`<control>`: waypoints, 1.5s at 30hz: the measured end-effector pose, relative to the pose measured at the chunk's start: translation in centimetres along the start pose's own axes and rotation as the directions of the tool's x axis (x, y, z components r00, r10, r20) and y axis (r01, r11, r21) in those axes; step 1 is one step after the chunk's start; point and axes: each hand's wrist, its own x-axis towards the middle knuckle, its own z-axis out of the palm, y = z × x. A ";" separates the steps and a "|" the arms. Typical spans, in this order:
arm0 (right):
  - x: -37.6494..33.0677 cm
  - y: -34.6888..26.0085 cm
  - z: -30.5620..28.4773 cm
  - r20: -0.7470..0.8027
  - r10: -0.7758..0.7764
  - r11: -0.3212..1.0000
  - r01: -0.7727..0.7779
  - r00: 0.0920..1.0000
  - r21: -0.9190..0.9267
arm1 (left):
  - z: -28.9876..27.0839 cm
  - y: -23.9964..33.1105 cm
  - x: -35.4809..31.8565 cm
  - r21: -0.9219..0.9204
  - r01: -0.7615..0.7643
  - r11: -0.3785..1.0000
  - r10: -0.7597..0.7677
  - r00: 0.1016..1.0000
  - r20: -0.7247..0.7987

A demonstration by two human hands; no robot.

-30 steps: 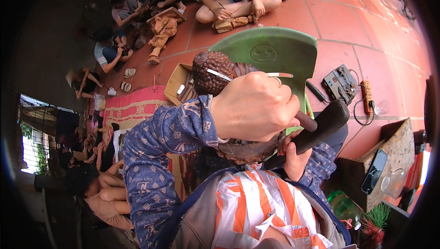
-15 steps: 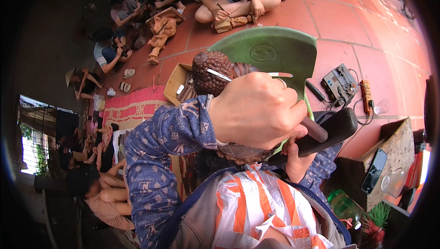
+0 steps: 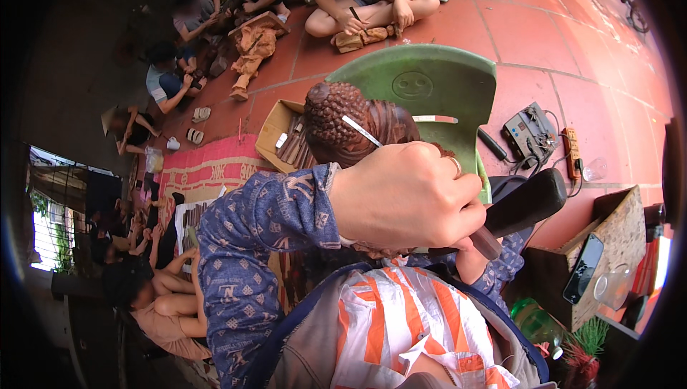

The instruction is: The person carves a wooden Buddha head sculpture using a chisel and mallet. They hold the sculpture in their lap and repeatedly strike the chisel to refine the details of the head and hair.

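A dark brown carved wooden head (image 3: 336, 128) with knobbly curls lies in front of my chest. My left hand (image 3: 411, 192), a ring on one finger, is closed in a fist around a chisel. Its flat pale blade (image 3: 363, 131) angles over the curls, and its brown handle (image 3: 486, 243) sticks out below the fist. Beneath, my right hand (image 3: 470, 261) is partly hidden by the left one and closes on a dark club-shaped mallet (image 3: 528, 203). The mallet's broad end points up to the right. The carving's lower part is hidden behind my left hand.
A green plastic chair (image 3: 451, 74) stands just beyond the carving. On the left are a cardboard box (image 3: 272, 131) of tools and a red mat (image 3: 207, 167). On the right are a control unit (image 3: 529, 131), a power strip (image 3: 572, 149) and a phone (image 3: 584, 267). Several people sit carving farther off.
The chisel has tilted steeper, its handle end dropping toward me. More of the carving's side shows. My right hand is now more covered by the left.
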 end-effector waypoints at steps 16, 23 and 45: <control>-0.2 0.7 0.2 0.101 -0.003 0.985 -0.014 0.995 0.171 | -0.1 -0.8 -0.7 0.056 0.057 0.997 -0.062 0.995 0.081; -1.5 0.7 1.9 0.095 -0.089 0.911 0.043 0.991 0.409 | 0.0 -1.1 -1.0 0.049 0.006 0.999 -0.009 0.998 0.061; -1.4 0.2 1.0 -0.046 -0.344 0.921 0.346 0.938 0.179 | -0.5 -0.9 -0.2 -0.051 -0.016 0.999 0.006 0.984 -0.176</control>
